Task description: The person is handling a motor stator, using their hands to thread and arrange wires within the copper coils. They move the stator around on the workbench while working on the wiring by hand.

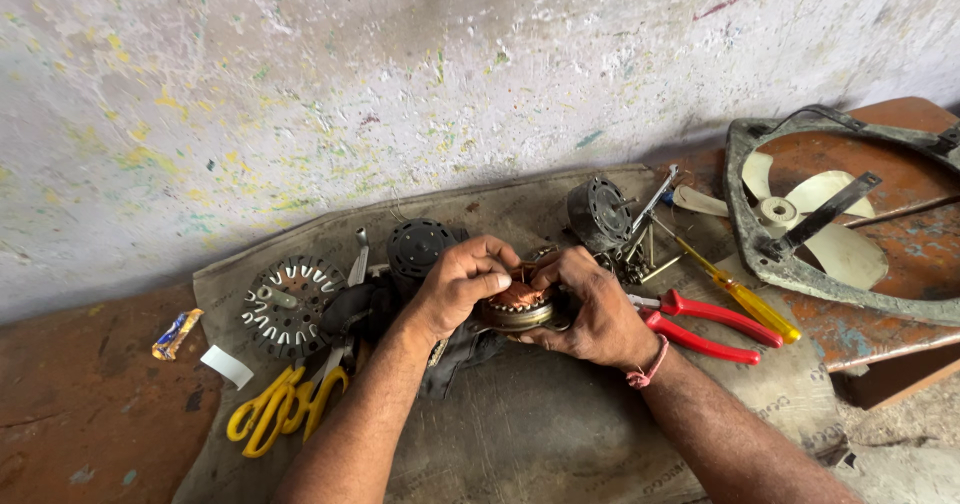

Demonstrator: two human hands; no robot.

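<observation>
item: your left hand point(455, 284) and right hand point(595, 309), both on a motor stator point(520, 306) with copper windings, held just above the middle of the grey cloth point(540, 434). left grip: fingers curled, tips pressed onto the top of the copper. right grip: fingers and thumb wrapped around the stator's right side, pinching it.

edges and room:
- cloth covers the middle of the brown desk point(90, 404); its near half, below your forearms, is the widest open stretch.
- paint-spattered wall point(400, 74) runs close behind the cloth's far edge.
- desk's right edge drops off just below the fan frame.

left of your hands:
- slotted round motor plate point(285, 304), flat on the cloth.
- black motor end cover point(418, 247), just behind your left hand.
- yellow-handled scissors point(275, 409), near your left forearm.
- candy wrapper point(176, 333) and white paper slip point(227, 366), on bare desk at the cloth's left edge.

right of your hands:
- red-handled pliers point(705, 326), just beside your right wrist.
- yellow-handled screwdriver point(735, 292), crossing above the pliers.
- second black motor housing point(598, 211), behind your right hand, small metal parts beside it.

containers:
- grey fan frame point(790, 274) at far right, enclosing cream fan blades point(845, 249) and a dark cross bar.
</observation>
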